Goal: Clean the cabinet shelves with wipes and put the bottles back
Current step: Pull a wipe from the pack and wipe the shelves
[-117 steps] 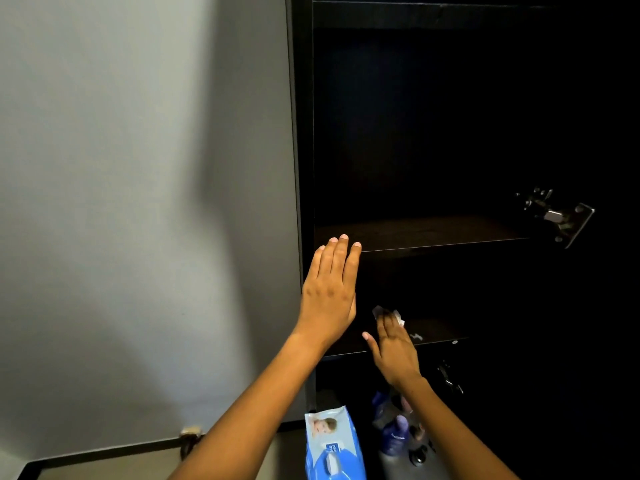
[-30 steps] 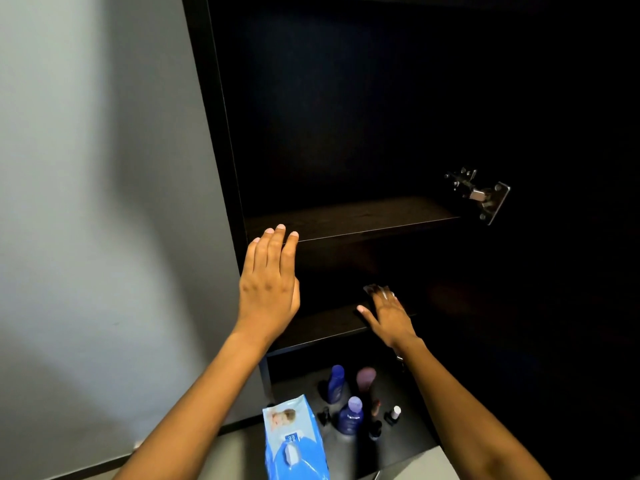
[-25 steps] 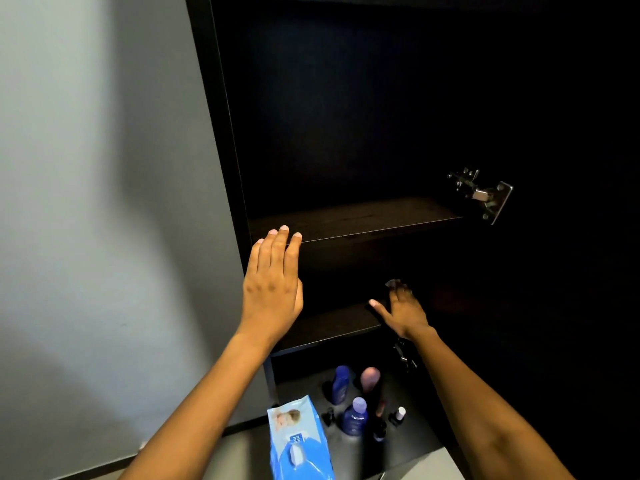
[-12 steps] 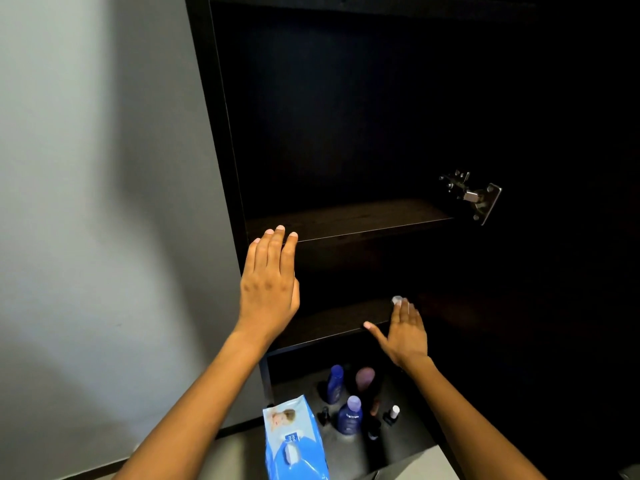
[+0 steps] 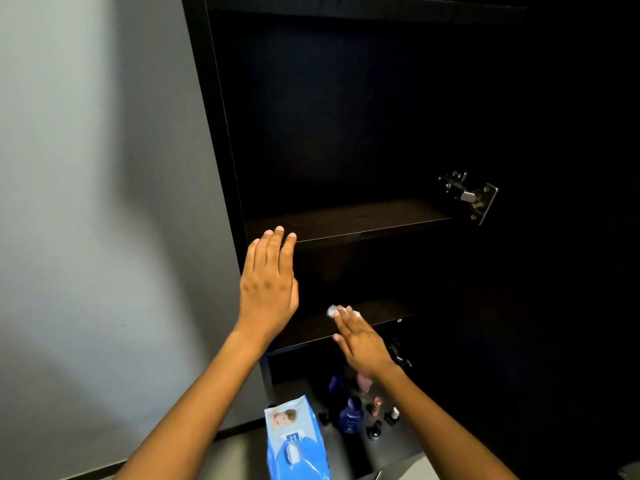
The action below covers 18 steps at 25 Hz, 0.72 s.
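A dark open cabinet fills the view, with an upper shelf (image 5: 363, 218) and a lower shelf (image 5: 377, 311), both bare. My left hand (image 5: 268, 285) lies flat with its fingers together against the cabinet's left side, fingertips at the upper shelf's front edge, holding nothing. My right hand (image 5: 360, 337) presses a small white wipe (image 5: 334, 310) flat onto the lower shelf; only the wipe's edge shows past my fingertips. Below, several bottles stand on a dark surface, among them a blue bottle (image 5: 350, 415) and a pink one (image 5: 363, 382).
A blue pack of wipes (image 5: 294, 441) lies at the bottom, left of the bottles. Several small nail-polish bottles (image 5: 375, 427) stand beside them. A metal hinge (image 5: 467, 197) juts out at the cabinet's right side. A grey wall (image 5: 104, 202) runs along the left.
My right hand has slid the wipe along the lower shelf, out to the right and back toward the left front. My left hand has stayed at the upper shelf edge.
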Motion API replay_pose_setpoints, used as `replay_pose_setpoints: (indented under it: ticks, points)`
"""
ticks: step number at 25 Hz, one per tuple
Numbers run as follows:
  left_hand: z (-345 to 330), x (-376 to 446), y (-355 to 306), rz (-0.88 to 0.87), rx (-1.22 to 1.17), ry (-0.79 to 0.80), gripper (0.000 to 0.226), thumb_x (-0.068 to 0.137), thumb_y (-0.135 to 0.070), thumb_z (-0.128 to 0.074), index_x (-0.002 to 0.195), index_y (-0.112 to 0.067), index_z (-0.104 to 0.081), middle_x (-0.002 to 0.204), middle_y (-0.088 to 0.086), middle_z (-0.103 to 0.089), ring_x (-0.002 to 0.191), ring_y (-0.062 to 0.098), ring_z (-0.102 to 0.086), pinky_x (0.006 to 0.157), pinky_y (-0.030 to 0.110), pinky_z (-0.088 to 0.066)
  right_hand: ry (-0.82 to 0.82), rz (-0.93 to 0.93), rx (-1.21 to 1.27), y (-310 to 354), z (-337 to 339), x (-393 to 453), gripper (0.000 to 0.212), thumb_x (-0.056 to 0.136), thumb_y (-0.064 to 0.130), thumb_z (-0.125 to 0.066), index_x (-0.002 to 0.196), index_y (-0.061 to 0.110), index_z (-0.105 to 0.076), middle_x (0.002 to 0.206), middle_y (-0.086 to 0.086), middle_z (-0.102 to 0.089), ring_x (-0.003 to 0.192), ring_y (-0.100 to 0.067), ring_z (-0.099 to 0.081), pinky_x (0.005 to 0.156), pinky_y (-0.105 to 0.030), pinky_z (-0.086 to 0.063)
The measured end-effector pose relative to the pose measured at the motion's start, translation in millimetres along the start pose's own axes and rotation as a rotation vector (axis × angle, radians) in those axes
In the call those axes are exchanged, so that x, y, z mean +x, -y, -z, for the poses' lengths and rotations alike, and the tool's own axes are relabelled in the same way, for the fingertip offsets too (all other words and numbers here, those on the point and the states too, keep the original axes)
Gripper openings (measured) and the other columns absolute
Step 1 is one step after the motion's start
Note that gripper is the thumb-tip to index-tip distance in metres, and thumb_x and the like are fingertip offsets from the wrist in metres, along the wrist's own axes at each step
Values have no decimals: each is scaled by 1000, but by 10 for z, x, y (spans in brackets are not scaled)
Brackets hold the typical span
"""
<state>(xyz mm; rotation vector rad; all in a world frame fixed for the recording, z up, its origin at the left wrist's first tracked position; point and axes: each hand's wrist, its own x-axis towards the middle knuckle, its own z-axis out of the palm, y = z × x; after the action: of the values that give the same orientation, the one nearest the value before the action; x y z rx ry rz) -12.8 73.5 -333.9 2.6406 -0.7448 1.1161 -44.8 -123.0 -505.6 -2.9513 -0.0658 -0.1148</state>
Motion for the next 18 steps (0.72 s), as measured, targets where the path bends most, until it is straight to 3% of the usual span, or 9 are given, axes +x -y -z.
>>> replay_pose_setpoints:
  ticks: [5,9,12,15,18]
  points:
    - [18,-5,4,-2,-3,22,70,67,-7,-70,130,-3,-41,131,20,-52,124,35,-48,109,41,-27,-88,-343,113,-685,151,-117,53,95,18,-36,146,9,-25,155,-10,-22,145,-27,-15,118,-33,-13]
    - [49,-4,3,5,-21,44,68,70,-8,-68,131,-2,-40,133,21,-50,126,35,-46,110,41,-24,-206,-395,193,-524,235,-242,67,83,-5,-45,144,20,-32,153,-3,-29,143,-22,-23,110,-30,-31]
    - [107,-12,-9,9,-59,95,67,72,-9,-65,133,-1,-39,135,21,-47,128,35,-43,111,42,-24,-119,-253,262,-2,183,-199,80,75,-17,-41,142,27,-37,152,5,-30,142,-15,-25,111,-24,-27]
    - [233,-4,9,8,-136,152,65,79,-14,-62,137,-2,-36,141,20,-41,134,33,-36,114,39,-18,-78,-238,378,389,85,-86,62,79,-11,-46,132,21,-53,137,-4,-54,130,-15,-46,107,-21,-34]
    - [413,-48,11,-20,-250,152,65,84,-16,-57,142,-3,-30,149,17,-31,140,29,-25,116,37,-16,-179,-428,705,607,238,-160,36,77,-10,-56,103,9,-72,104,-11,-72,88,-6,-68,77,-9,-50]
